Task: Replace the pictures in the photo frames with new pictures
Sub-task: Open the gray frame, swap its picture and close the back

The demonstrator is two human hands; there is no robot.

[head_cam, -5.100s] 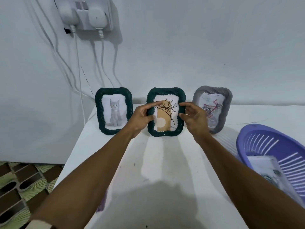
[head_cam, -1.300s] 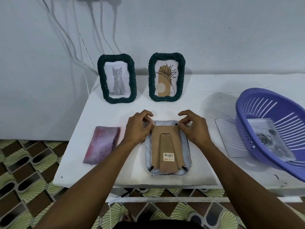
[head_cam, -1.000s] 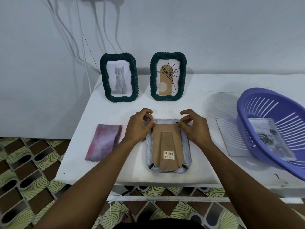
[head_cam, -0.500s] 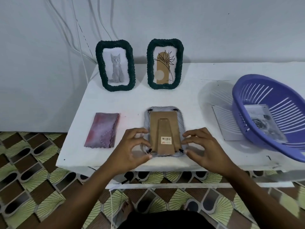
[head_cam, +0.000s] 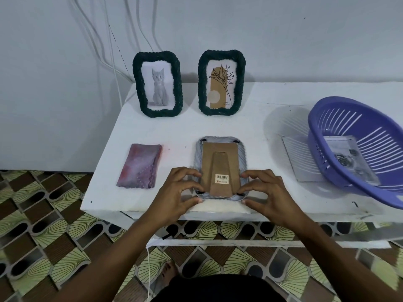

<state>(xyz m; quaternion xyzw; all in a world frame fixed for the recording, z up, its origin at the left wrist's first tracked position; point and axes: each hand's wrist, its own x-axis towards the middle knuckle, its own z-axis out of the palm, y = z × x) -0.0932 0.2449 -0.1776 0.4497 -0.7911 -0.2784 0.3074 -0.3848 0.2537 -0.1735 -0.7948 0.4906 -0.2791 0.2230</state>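
The light is soft and even, a bit cool and blue. It seems to come from above, on the near side of the table (head_cam: 261,127). The basket (head_cam: 316,144) at the right of the table throws a pale striped shadow onto the table top. The cat frame (head_cam: 137,88) and the plant frame (head_cam: 201,83) at the back of the table leave soft grey shadows on the wall (head_cam: 305,40). Small dark shadows sit on the grey frame (head_cam: 220,139) under the left hand (head_cam: 176,192) and the right hand (head_cam: 268,192). The table's edges look bent. The floor (head_cam: 43,203) below the right end of the table is smeared and blurry.
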